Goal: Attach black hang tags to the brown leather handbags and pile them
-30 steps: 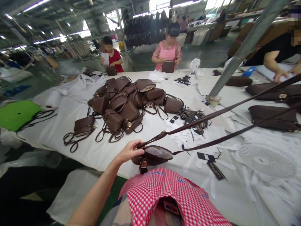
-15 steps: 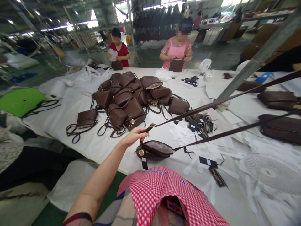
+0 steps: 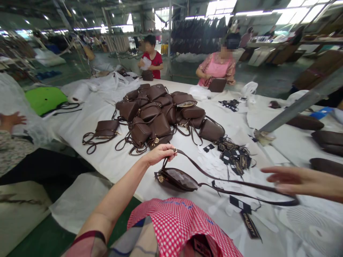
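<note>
My left hand [image 3: 162, 153] is closed around the buckle end of a brown shoulder strap [image 3: 197, 166]. Below it, a small brown handbag [image 3: 178, 180] lies on the table with its top gaping and pale stuffing inside. A round gold charm hangs at the bag's left end. From the bag the strap runs rightward in a slack loop. My right hand [image 3: 296, 180] is over the far part of that loop, fingers stretched out and slightly blurred. Whether it touches the strap I cannot tell.
A heap of brown handbags [image 3: 158, 114] fills the table's middle. Black tags [image 3: 235, 157] and white paper pieces lie right of it, near a slanted metal post [image 3: 292, 103] and a white fan [image 3: 317, 228]. Two co-workers stand across the table; another person's hand [image 3: 12, 121] shows at left.
The strap, stretched taut off to the right before, has dropped into a slack loop. My right hand has come into view at right. The view has turned, shifting the scene.
</note>
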`<state>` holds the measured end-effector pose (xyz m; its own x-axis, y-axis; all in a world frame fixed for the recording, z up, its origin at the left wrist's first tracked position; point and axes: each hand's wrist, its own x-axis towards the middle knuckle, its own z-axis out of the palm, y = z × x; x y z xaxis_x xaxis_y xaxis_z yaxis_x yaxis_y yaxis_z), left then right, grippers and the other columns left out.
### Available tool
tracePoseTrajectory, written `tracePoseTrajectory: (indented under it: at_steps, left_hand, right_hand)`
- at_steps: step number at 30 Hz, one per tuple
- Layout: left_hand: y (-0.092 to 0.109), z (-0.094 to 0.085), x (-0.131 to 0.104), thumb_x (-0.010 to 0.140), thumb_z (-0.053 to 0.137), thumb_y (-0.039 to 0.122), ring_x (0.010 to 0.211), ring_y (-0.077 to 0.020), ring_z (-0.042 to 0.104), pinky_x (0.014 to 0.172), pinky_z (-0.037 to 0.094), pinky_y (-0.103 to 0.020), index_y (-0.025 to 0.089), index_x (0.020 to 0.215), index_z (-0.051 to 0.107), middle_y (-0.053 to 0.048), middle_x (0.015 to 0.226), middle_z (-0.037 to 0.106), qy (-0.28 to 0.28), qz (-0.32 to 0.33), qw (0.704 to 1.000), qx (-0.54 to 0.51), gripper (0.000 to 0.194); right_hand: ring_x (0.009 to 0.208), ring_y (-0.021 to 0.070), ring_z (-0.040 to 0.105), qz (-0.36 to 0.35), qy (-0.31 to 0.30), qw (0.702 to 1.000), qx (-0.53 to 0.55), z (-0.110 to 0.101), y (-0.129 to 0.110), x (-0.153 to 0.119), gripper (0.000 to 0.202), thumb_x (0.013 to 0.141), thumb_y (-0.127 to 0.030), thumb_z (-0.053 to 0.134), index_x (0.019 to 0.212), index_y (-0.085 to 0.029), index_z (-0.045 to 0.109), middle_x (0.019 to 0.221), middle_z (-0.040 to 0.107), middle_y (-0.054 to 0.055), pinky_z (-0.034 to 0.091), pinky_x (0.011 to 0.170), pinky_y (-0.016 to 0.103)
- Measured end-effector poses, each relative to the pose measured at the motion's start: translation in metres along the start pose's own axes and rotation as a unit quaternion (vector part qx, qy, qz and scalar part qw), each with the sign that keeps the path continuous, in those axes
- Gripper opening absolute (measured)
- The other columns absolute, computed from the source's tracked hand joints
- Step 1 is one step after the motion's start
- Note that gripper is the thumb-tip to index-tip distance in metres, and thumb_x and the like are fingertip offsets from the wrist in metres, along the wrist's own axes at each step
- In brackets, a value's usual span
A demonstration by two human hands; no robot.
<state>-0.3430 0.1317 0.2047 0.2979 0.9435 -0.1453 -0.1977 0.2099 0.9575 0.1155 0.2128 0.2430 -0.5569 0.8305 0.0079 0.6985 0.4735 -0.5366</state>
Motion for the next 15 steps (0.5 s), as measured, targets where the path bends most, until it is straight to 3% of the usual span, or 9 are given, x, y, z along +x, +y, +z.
tracePoseTrajectory:
  at_steps: [1, 3, 5, 7, 9, 11, 13, 15]
  left_hand:
    - [-0.004, 0.002, 0.0, 0.073, 0.071, 0.043, 0.056, -0.0089, 0.047, 0.056, 0.034, -0.023, 0.011, 0.078, 0.06, 0.001, 0.06, 0.055, 0.005, 0.004, 1.0, -0.008, 0.034]
    - [-0.014, 0.007, 0.0, 0.072, 0.072, 0.043, 0.056, -0.0082, 0.047, 0.056, 0.033, -0.023, 0.012, 0.077, 0.06, 0.0, 0.063, 0.055, 0.014, 0.008, 1.0, -0.019, 0.034]
    - [-0.021, 0.011, -0.002, 0.072, 0.072, 0.043, 0.055, -0.0075, 0.045, 0.055, 0.031, -0.022, 0.012, 0.077, 0.06, 0.0, 0.064, 0.055, 0.021, 0.007, 0.999, -0.031, 0.034]
    - [-0.025, 0.014, -0.006, 0.071, 0.073, 0.044, 0.055, -0.0073, 0.044, 0.055, 0.031, -0.022, 0.011, 0.078, 0.06, 0.0, 0.064, 0.054, 0.031, 0.018, 0.998, -0.057, 0.036]
    - [-0.026, 0.013, -0.012, 0.069, 0.075, 0.042, 0.057, -0.0078, 0.045, 0.057, 0.034, -0.022, 0.011, 0.081, 0.061, 0.0, 0.065, 0.054, 0.057, 0.047, 0.993, -0.091, 0.036]
    - [-0.027, 0.01, -0.019, 0.066, 0.078, 0.037, 0.062, -0.0087, 0.048, 0.061, 0.038, -0.022, 0.012, 0.086, 0.063, -0.002, 0.073, 0.057, 0.093, 0.08, 0.987, -0.104, 0.035]
    - [-0.033, 0.006, -0.026, 0.067, 0.077, 0.033, 0.07, -0.0115, 0.053, 0.067, 0.042, -0.024, 0.013, 0.091, 0.066, -0.004, 0.083, 0.061, 0.122, 0.102, 0.985, -0.065, 0.033]
    - [-0.045, 0.003, -0.028, 0.071, 0.074, 0.034, 0.085, -0.0163, 0.058, 0.078, 0.046, -0.027, 0.015, 0.099, 0.068, -0.007, 0.098, 0.064, 0.154, 0.118, 0.981, -0.009, 0.034]
  right_hand:
    - [0.073, 0.0256, 0.072, -0.008, -0.123, 0.99, 0.063, 0.013, -0.013, 0.02, 0.04, 0.07, -0.047, 0.077, 0.109, -0.039, 0.071, 0.09, 0.074, 0.014, 0.058, 0.057, 0.032]
    - [0.101, 0.0308, 0.068, -0.026, -0.114, 0.987, 0.111, 0.051, -0.051, 0.055, 0.058, 0.076, -0.046, 0.071, 0.132, -0.04, 0.055, 0.119, 0.068, 0.011, 0.059, 0.079, 0.043]
    - [0.125, 0.0312, 0.054, -0.075, -0.088, 0.98, 0.165, 0.098, -0.097, 0.08, 0.075, 0.079, -0.046, 0.066, 0.146, -0.031, 0.036, 0.141, 0.052, 0.011, 0.047, 0.1, 0.05]
    - [0.126, 0.0293, 0.052, -0.115, -0.088, 0.97, 0.196, 0.143, -0.139, 0.095, 0.083, 0.076, -0.045, 0.068, 0.148, -0.024, 0.031, 0.139, 0.054, 0.013, 0.041, 0.105, 0.05]
    - [0.105, 0.0238, 0.065, -0.112, -0.096, 0.963, 0.225, 0.177, -0.166, 0.104, 0.054, 0.086, -0.042, 0.054, 0.135, -0.021, 0.046, 0.112, 0.069, 0.01, 0.047, 0.097, 0.044]
    - [0.07, 0.0178, 0.066, -0.058, -0.087, 0.96, 0.261, 0.196, -0.178, 0.11, 0.035, 0.094, -0.041, 0.035, 0.114, -0.02, 0.055, 0.079, 0.07, 0.003, 0.053, 0.076, 0.035]
    - [0.051, 0.0137, 0.056, -0.012, -0.063, 0.96, 0.274, 0.201, -0.181, 0.114, 0.035, 0.096, -0.042, 0.026, 0.096, -0.021, 0.053, 0.065, 0.062, -0.001, 0.048, 0.057, 0.028]
    - [0.048, 0.012, 0.052, -0.003, -0.046, 0.969, 0.244, 0.2, -0.183, 0.119, 0.034, 0.096, -0.044, 0.026, 0.085, -0.022, 0.049, 0.064, 0.059, -0.002, 0.043, 0.053, 0.026]
